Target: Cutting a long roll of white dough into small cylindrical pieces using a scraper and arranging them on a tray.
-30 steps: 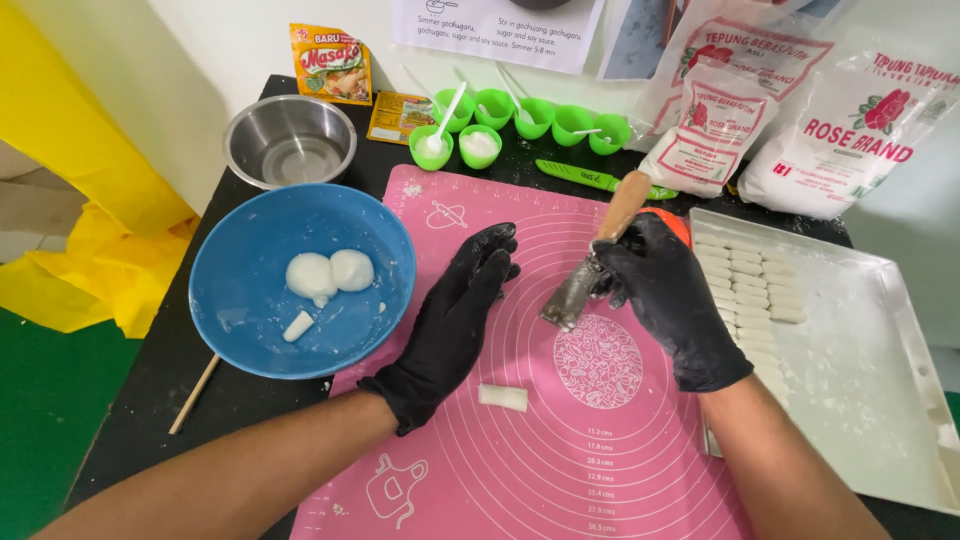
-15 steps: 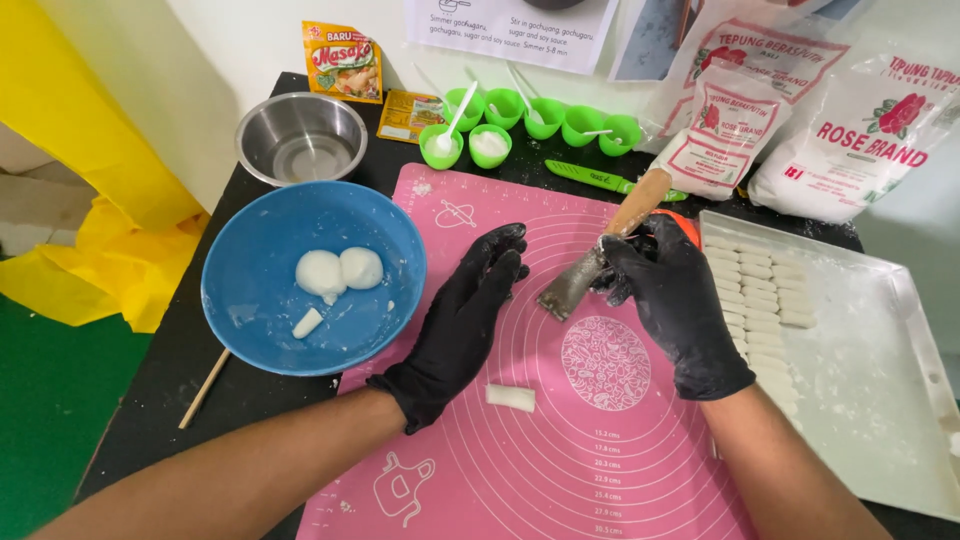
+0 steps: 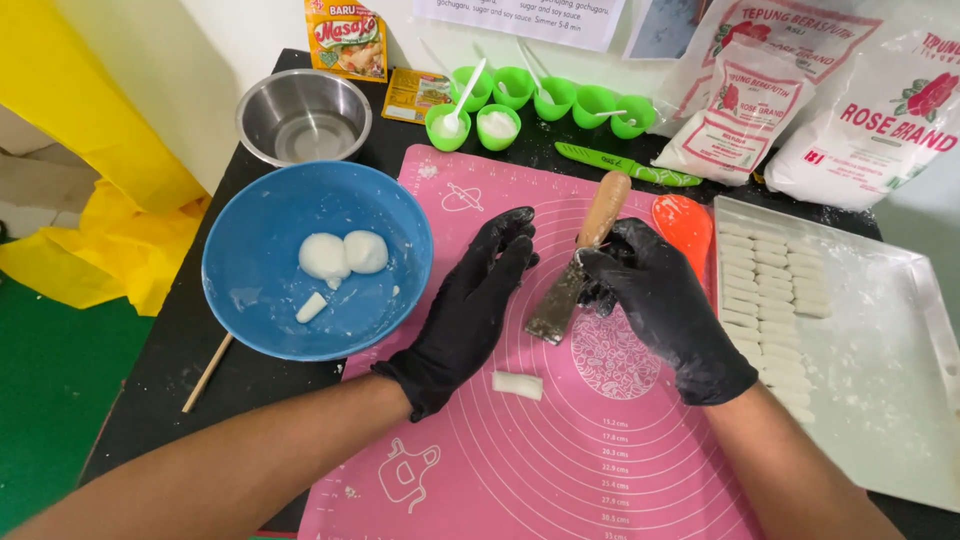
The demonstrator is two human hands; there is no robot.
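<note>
Metal scraper with a wooden handle (image 3: 580, 262) sits in my right hand (image 3: 660, 305), grip pinched around the neck, blade tilted down over the pink silicone mat (image 3: 520, 460). Left hand (image 3: 470, 300) lies flat, fingers spread, holding nothing. Small white dough piece (image 3: 517, 384) on the mat near my left wrist. Best: steady blade, press straight.

Quick count: two gloved hands, left hand (image 3: 470, 305) and right hand (image 3: 660, 305), one scraper (image 3: 575, 262), six green cups (image 3: 530, 100) behind the pink mat (image 3: 520, 460), two dough balls (image 3: 342, 254) in one blue bowl (image 3: 250, 300), three flour bags (image 3: 800, 90).
</note>
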